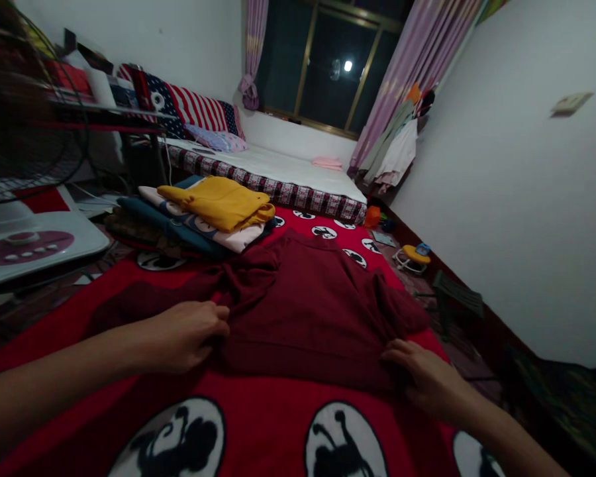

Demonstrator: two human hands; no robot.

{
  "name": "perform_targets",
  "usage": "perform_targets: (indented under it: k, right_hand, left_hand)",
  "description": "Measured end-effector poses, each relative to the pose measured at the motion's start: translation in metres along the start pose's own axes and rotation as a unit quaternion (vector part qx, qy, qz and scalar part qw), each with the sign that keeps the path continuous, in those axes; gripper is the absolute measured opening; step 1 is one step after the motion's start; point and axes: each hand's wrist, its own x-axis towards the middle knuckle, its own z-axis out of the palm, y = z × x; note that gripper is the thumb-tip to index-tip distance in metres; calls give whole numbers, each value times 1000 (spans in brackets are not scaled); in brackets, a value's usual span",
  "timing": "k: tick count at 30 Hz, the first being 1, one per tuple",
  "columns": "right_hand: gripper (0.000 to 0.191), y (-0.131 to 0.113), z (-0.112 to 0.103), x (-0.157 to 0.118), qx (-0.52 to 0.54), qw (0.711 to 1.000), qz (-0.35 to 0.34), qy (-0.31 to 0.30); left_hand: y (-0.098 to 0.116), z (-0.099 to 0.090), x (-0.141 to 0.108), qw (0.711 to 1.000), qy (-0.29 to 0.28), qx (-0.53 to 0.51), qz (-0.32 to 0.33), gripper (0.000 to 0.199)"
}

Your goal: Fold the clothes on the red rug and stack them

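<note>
A dark red long-sleeved sweatshirt (302,305) lies spread on a red blanket (263,424) printed with white ovals and black figures. Its hem faces me and its neck points toward the window. My left hand (191,334) grips the cloth at the left side near the hem, fingers closed. At the right hem corner my right hand (417,371) pinches the cloth, its thumb mostly hidden. Both sleeves stretch outward, the left one rumpled. Beyond the left sleeve sits a stack of folded clothes, with a yellow garment (223,202) on top.
A fan (30,132) with a white base stands at the left, beside a cluttered desk (114,112). Behind is a bed (288,165) below the window. To the right are a yellow-topped stool (416,254), a dark folding stool (457,295) and the wall.
</note>
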Motion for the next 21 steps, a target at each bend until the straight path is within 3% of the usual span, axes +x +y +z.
perform_targets:
  k: [1, 3, 6, 8, 10, 12, 15, 18, 21]
  right_hand:
    - [42, -7, -4, 3, 13, 1000, 0, -19]
    - [34, -22, -16, 20, 52, 998, 12, -19]
    - [30, -43, -24, 71, 115, 992, -3, 51]
    - [36, -46, -12, 110, 141, 983, -53, 104]
    - [44, -35, 10, 143, 129, 979, -58, 147]
    - [51, -9, 34, 163, 117, 982, -4, 147]
    - [45, 38, 55, 174, 102, 968, 164, 158]
    - [49, 68, 55, 181, 74, 939, 277, 190]
    - [59, 75, 46, 193, 10, 917, 352, 186]
  left_hand:
    - [7, -2, 5, 1000, 0, 8, -1, 11]
    - [23, -9, 23, 1000, 23, 10, 4, 21]
    - [48, -10, 71, 995, 81, -48, 40, 25]
    - [57, 5, 108, 988, 121, -88, 47, 30]
    - [55, 30, 139, 985, 141, -103, 3, 49]
    - [44, 57, 159, 985, 128, -100, -65, 63]
    - [26, 87, 170, 979, 149, -84, -113, 69]
    - [21, 97, 169, 975, 179, -75, -112, 66]
    - [23, 96, 168, 974, 182, -73, -111, 65]
